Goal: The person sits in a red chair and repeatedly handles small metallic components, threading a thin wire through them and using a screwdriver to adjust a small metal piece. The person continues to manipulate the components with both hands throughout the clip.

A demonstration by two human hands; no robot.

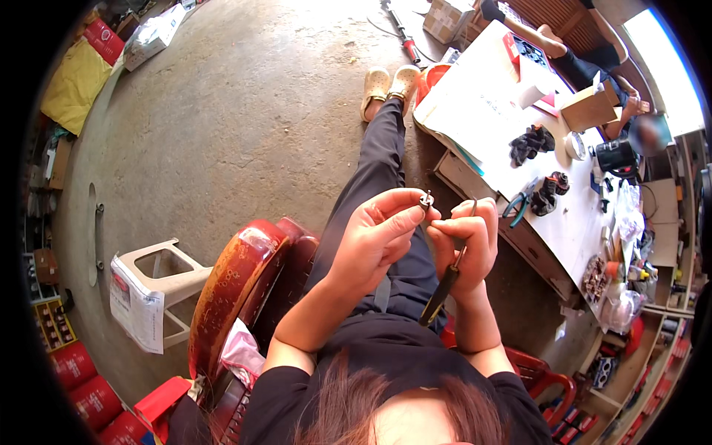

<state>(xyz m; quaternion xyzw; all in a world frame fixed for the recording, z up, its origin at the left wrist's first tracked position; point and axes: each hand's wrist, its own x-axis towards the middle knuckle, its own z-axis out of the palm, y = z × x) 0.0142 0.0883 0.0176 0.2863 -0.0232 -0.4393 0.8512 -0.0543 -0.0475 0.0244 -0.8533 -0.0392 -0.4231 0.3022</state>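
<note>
A brown cardboard box (pixel 589 108) stands open on my white worktop (pixel 482 126); another cardboard carton (pixel 447 18) sits on the floor beyond, red tins (pixel 93 400) lower left.

Your left hand (pixel 374 230) pinches a small metal part (pixel 426 199) at its fingertips, raised over your lap. Your right hand (pixel 466 241) sits just beside it, gripping a screwdriver (pixel 443 285) — dark handle hanging down. To your right, the bench (pixel 482 126) carries blue-handled pliers (pixel 521 204) and black gloves (pixel 531 143).
</note>
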